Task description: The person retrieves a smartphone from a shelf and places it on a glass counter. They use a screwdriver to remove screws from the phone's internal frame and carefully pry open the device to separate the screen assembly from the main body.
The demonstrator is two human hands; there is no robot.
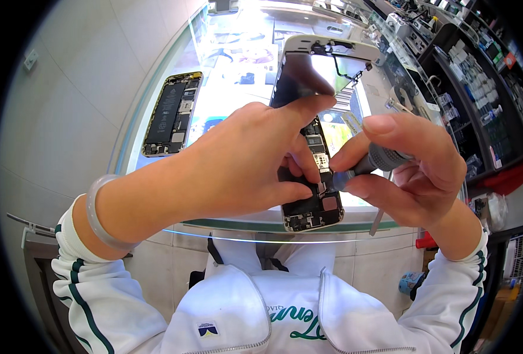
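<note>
An opened phone (322, 217) lies on the lit glass counter with its inner parts bare. Its screen panel (300, 76) is tilted up at the far end. My left hand (255, 150) reaches across it: the index finger presses the raised panel, while the thumb and curled fingers rest on the phone's body. In my right hand (421, 171) a small screwdriver (385, 159) with a grey knurled handle is pinched between thumb and fingers. Its working end points at the phone's right edge near my left fingertips; the tip itself cannot be made out.
A second opened phone body (172, 115) with a black battery lies at the left of the glass counter (199, 226). A thin metal tool (381, 215) slants below my right hand over the near edge. Shelves of small goods (480, 88) stand at the right.
</note>
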